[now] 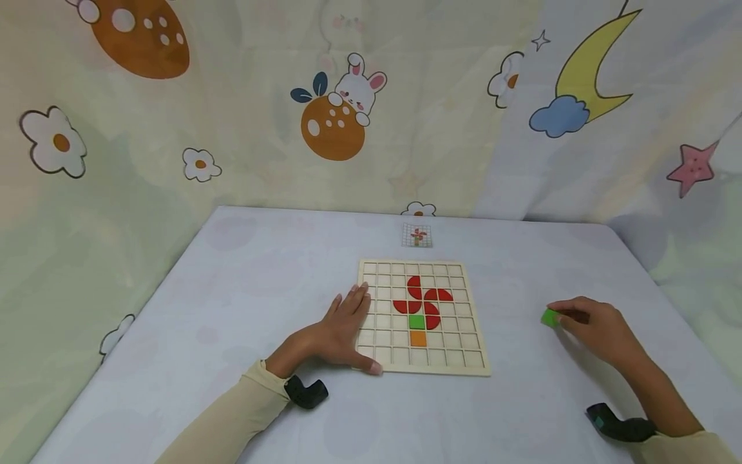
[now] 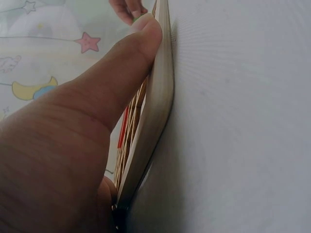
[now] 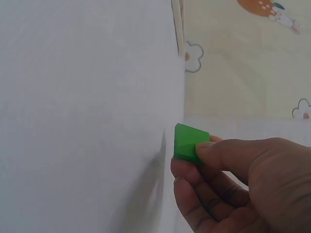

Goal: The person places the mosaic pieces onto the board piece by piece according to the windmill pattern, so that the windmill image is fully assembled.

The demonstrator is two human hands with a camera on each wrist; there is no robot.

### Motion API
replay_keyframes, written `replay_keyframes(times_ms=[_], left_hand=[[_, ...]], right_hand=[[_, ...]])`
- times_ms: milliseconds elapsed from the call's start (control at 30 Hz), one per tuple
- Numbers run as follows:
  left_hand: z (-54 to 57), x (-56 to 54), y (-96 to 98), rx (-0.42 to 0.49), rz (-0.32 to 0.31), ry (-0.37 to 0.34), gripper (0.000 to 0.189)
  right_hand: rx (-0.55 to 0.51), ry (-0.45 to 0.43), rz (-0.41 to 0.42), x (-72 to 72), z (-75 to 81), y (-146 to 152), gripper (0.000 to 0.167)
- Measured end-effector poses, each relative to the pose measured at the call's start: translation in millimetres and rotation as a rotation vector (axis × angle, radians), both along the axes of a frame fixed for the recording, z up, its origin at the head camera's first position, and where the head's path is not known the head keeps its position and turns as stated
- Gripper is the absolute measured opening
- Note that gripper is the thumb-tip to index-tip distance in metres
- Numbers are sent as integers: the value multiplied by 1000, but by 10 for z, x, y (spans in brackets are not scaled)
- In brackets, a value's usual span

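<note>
A wooden grid board (image 1: 382, 354) lies on the table with red quarter-round pieces (image 1: 400, 307) arranged as a pinwheel. Below them sit one green square (image 1: 417, 321) and one orange square (image 1: 418, 338) in the grid. My left hand (image 1: 336, 332) rests on the board's left side, fingers straight and thumb at the front edge; in the left wrist view that thumb (image 2: 116, 68) lies along the rim. Off to the right of the board, my right hand (image 1: 603, 332) pinches a green square tile (image 3: 187, 142) between thumb and fingers, over the table.
Behind the board lies a small picture card (image 1: 417, 236) showing a pinwheel on a grid. The white-covered table (image 1: 278, 258) meets a cartoon-printed cloth (image 1: 243, 116) at the back. A black wrist camera (image 1: 620, 425) sits on the right wrist, another (image 1: 307, 393) on the left.
</note>
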State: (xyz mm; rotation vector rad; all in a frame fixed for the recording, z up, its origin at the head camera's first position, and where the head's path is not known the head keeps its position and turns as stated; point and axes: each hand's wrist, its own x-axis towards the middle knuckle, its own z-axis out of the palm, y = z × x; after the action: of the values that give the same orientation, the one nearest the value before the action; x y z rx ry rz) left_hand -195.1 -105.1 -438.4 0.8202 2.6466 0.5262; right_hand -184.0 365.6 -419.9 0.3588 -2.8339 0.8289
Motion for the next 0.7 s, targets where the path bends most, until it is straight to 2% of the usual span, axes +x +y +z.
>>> replay_keyframes(times_ms=[233, 700], left_hand=[[2, 12, -7, -6, 8, 5, 135], [9, 13, 0, -5, 0, 9, 134]], right_hand=[[-65, 46, 78, 3, 81, -316, 21], [-71, 13, 155, 40, 115, -873, 26]])
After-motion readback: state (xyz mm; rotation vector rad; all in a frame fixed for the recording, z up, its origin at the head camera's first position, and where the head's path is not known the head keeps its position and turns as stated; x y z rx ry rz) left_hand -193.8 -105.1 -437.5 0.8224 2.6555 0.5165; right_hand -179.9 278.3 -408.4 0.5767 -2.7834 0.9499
